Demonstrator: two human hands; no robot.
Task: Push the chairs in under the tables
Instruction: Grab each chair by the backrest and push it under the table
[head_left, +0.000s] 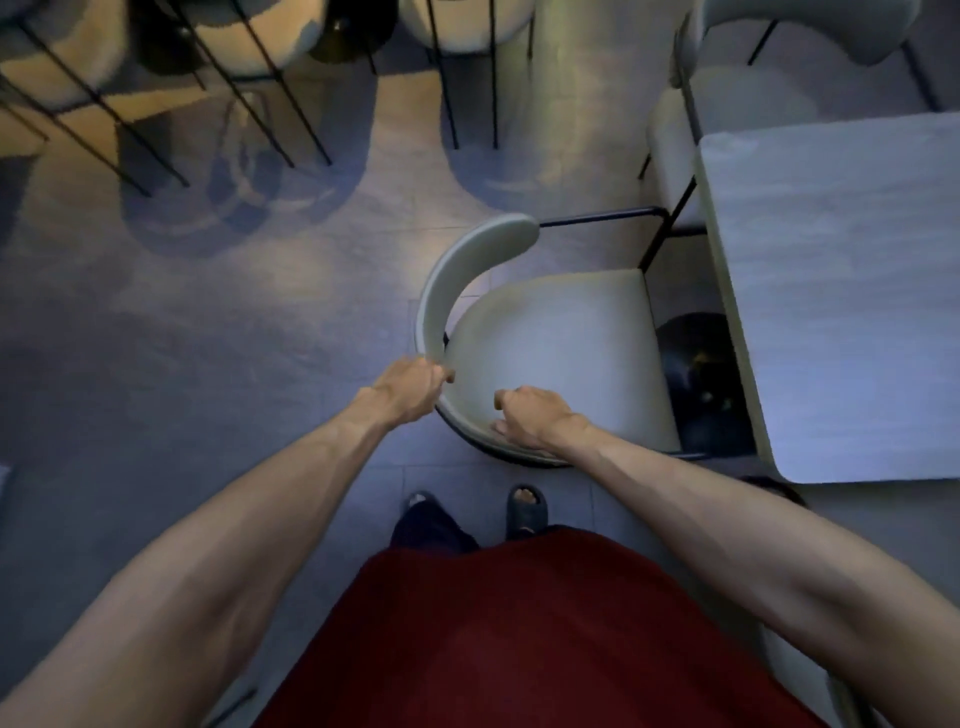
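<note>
A pale chair (550, 343) with a curved backrest and thin black legs stands on the floor just in front of me, its seat facing the light grey table (841, 291) on the right. The seat's front edge is near the table's edge and most of the seat lies outside it. My left hand (413, 387) grips the curved backrest at its left side. My right hand (530, 415) is closed on the backrest's near, lower part.
A second pale chair (675, 150) is tucked at the table's far side. The table's round black base (698, 379) sits on the floor under it. More chairs with black legs (260, 78) stand at the top left. Open floor lies to the left.
</note>
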